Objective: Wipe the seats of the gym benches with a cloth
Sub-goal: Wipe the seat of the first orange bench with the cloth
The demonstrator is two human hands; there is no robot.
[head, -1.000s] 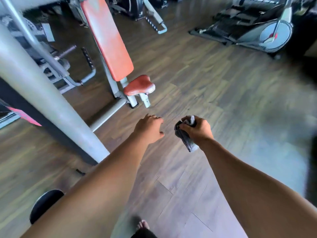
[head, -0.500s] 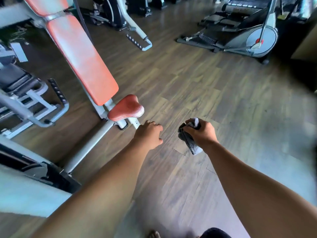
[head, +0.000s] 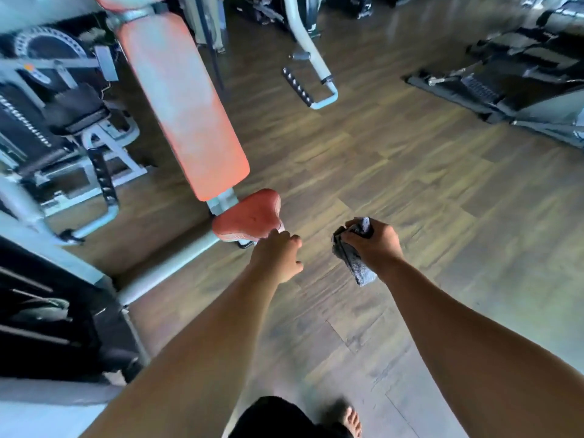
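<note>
Ahead and left, the small orange seat (head: 249, 216) lies just beyond the loosely curled, empty left hand (head: 278, 256); the right hand (head: 374, 245), farther right, clenches the grey cloth (head: 355, 259) above the wooden floor (head: 410, 184).

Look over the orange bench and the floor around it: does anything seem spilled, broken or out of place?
Nothing stands out. The orange seat and long back pad look intact, though blurred. The wooden floor shows no spill. The right hand holds the grey cloth.
</note>
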